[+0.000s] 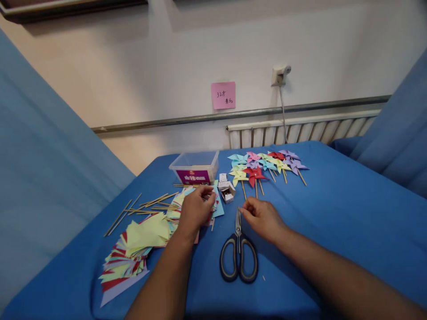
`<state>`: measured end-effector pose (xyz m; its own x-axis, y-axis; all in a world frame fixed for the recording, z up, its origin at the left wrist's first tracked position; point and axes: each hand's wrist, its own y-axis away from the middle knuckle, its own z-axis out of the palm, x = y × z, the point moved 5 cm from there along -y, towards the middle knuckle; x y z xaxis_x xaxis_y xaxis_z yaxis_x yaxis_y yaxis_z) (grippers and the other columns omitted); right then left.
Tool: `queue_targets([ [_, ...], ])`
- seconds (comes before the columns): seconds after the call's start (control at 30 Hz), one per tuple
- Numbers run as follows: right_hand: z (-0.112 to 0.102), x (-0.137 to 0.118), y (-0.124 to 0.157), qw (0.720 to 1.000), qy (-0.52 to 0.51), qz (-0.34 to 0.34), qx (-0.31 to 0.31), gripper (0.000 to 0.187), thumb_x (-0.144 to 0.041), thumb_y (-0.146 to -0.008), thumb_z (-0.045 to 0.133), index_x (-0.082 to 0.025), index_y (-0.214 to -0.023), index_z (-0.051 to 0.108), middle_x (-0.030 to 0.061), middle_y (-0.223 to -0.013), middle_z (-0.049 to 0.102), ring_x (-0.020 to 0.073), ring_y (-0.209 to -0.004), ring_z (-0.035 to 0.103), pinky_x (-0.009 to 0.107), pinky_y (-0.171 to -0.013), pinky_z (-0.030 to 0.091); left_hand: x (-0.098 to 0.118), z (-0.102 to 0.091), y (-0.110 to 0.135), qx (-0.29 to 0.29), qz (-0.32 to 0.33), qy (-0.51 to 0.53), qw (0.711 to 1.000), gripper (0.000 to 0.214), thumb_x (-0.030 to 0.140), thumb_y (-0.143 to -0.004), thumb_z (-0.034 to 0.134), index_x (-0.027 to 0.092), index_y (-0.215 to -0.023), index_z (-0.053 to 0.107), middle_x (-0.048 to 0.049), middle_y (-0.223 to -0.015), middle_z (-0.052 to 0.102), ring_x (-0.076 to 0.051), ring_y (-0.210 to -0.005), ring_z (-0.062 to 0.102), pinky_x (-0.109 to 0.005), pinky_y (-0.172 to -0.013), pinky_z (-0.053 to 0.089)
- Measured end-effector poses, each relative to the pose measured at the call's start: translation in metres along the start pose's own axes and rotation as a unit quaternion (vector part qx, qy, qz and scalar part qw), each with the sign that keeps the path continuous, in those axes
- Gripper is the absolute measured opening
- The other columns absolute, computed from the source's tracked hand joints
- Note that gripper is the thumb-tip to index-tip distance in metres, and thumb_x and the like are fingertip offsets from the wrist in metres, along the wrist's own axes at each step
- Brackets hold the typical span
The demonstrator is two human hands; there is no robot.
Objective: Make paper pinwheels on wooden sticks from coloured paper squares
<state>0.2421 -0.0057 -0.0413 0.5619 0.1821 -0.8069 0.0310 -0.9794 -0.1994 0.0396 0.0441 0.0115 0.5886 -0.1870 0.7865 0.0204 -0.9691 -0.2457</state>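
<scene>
My left hand [197, 208] is over the coloured paper sheets [178, 202], its fingers curled together; whatever they hold, if anything, is hidden. Just right of its fingertips stands a small open white box [228, 194] with tiny metal pieces inside. My right hand [262, 218] pinches thumb to forefinger at the tip of the scissors [238, 253], on something too small to make out. Those scissors lie closed on the blue cloth, dark handles toward me. Beyond my right hand lie several finished paper pinwheels [255, 174] on sticks.
A clear plastic tub [194, 165] with a purple label stands at the back. Loose wooden sticks [147, 205] lie at the left, behind a fanned stack of cut paper [133, 253]. Blue cloth [320, 213] covers the table; a wall and radiator [300, 131] are behind it.
</scene>
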Motion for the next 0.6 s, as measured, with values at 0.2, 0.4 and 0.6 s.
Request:
queue_targets([
  [0.2,0.008,0.026,-0.013,0.998,-0.016,0.042,-0.033,0.016,-0.03,-0.082,0.058,-0.022,-0.069,0.057,-0.0036,-0.061,0.06,0.0129,-0.056,0.053,0.023,-0.053,0.035,-0.029,-0.009,-0.015,-0.116,0.012,-0.292,0.949,0.058,0.039,-0.064,0.076,0.018,-0.117,0.066,-0.0166,-0.128,0.063,-0.036,-0.12,0.054,-0.038,-0.098,0.038],
  [0.4,0.015,0.035,-0.015,0.997,-0.022,0.045,-0.058,0.012,-0.026,-0.081,0.057,-0.021,-0.07,0.058,-0.0034,-0.062,0.061,0.0122,-0.056,0.053,0.022,-0.052,0.034,-0.037,-0.007,-0.017,-0.133,0.009,-0.317,0.939,0.049,0.033,-0.067,0.073,0.022,-0.114,0.067,-0.015,-0.123,0.067,-0.033,-0.112,0.059,-0.035,-0.09,0.038],
  [0.6,0.018,0.026,-0.009,0.996,-0.008,0.006,-0.085,0.009,-0.025,-0.081,0.057,-0.02,-0.074,0.06,-0.0023,-0.065,0.063,0.0125,-0.06,0.055,0.022,-0.053,0.034,-0.037,-0.012,-0.019,-0.124,-0.024,-0.325,0.937,0.043,0.038,-0.071,0.069,0.018,-0.109,0.069,-0.0148,-0.114,0.07,-0.03,-0.1,0.063,-0.031,-0.076,0.039],
])
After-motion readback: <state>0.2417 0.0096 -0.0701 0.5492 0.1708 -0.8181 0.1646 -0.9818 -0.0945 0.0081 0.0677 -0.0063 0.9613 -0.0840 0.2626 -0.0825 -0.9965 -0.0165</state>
